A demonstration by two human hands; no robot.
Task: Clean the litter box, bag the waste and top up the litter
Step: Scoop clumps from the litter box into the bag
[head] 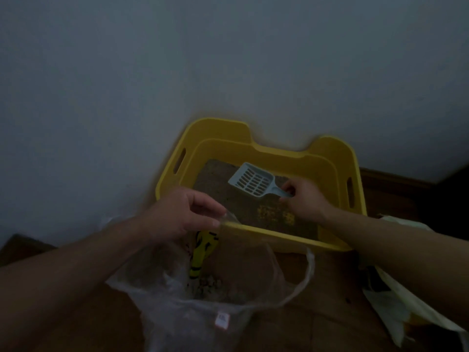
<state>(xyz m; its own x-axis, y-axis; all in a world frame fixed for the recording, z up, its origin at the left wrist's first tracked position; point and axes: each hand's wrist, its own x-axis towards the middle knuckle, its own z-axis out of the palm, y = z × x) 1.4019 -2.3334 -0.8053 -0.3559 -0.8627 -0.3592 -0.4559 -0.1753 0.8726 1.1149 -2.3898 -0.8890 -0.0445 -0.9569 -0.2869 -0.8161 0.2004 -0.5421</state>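
My left hand (pixel 177 214) has its fingers (pixel 205 208) pinched shut on the rim of the clear plastic waste bag (pixel 203 308), holding it open on the wooden floor (pixel 291 323) just before the near edge of the yellow plastic litter box (pixel 256 146). The box backs into the white wall (pixel 127 85). My right hand (pixel 304 196) grips the handle of the pale blue slotted plastic scoop (pixel 251 184) over the litter, clear of the box's rim.

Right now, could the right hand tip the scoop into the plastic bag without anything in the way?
Probably yes. The right hand grips the blue scoop over the litter box, and the left hand holds the clear plastic bag open just past the box's near rim. Nothing visible blocks that path.
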